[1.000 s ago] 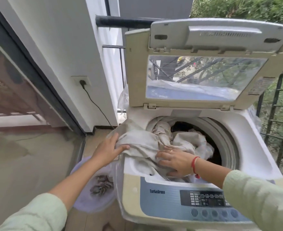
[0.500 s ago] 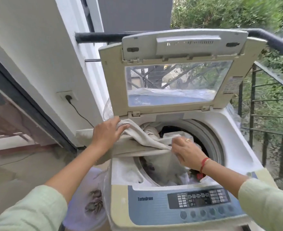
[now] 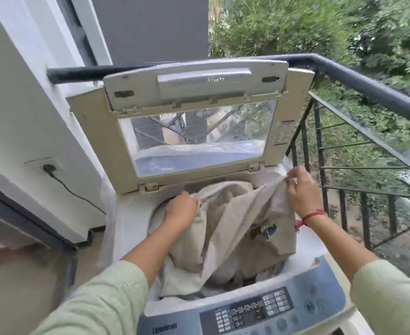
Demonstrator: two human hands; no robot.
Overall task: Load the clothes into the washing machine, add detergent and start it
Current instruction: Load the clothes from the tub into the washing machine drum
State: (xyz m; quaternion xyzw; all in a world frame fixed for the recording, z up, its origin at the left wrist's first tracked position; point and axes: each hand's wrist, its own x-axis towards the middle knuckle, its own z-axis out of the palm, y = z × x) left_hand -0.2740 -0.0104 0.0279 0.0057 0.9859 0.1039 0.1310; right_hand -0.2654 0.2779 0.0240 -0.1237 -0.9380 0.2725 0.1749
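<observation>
Wall socket, far left: dark plug seated, cable trailing down the white wall towards the machine.

Washing machine, top-loading, centre: white deck, tub mouth almost wholly covered by cloth.

Left hand: fingers curled into the upper edge of the beige garment at the rear left of the tub mouth; pale green sleeve on the forearm.

Beige garment: one large piece, stretched between the two hands, its lower folds drooping into the drum and one flap lying over the right side of the rim. A dark torn or patched spot shows on the right half; which it is cannot be told. Other laundry is dimly visible beneath.

Lid: raised upright behind the tub, window pane facing the wearer.

Control panel, front edge: blue fascia, buttons and display, untouched.

Right hand: thumb and fingers pinching the garment's far corner, raised above the rear right of the deck, well apart from the left hand. Red thread at the wrist.

Railing, right: dark metal, foliage beyond.

Step in hand, by judgement: loading. Next move calls for bringing both corners inward and pressing the cloth down so nothing overhangs the rim. No detergent in view.
</observation>
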